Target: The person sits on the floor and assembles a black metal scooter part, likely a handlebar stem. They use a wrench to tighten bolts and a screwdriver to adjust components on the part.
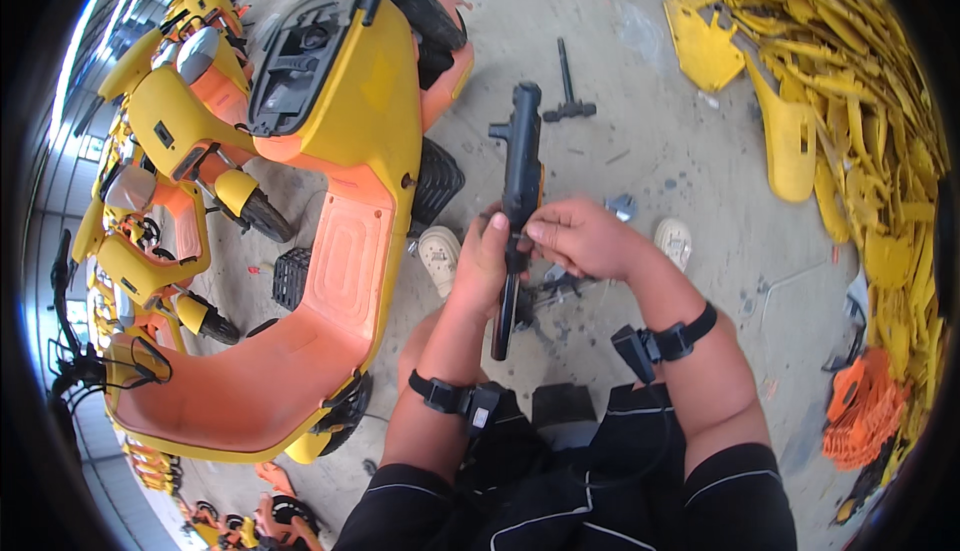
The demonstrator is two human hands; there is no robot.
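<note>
A long black tubular part (522, 156) with a short side stub near its far end is held upright before me, a thinner glossy tube (506, 316) at its near end. My left hand (484, 259) is closed around its middle, thumb on top. My right hand (578, 237) is closed in a pinch against the same spot from the right. Whatever small thing may be between those fingertips is hidden. Beyond the hands, a black T-shaped part (568, 91) lies on the floor. Under my hands are dark metal pieces (550, 293), partly covered.
A yellow and orange scooter (352, 241) stands close on my left, with several more scooters (170, 126) behind it. Yellow plastic panels (850, 101) are heaped along the right, with orange pieces (862, 409) near them. A black crate (438, 183) sits beside the scooter. My shoes (674, 241) are on the concrete floor.
</note>
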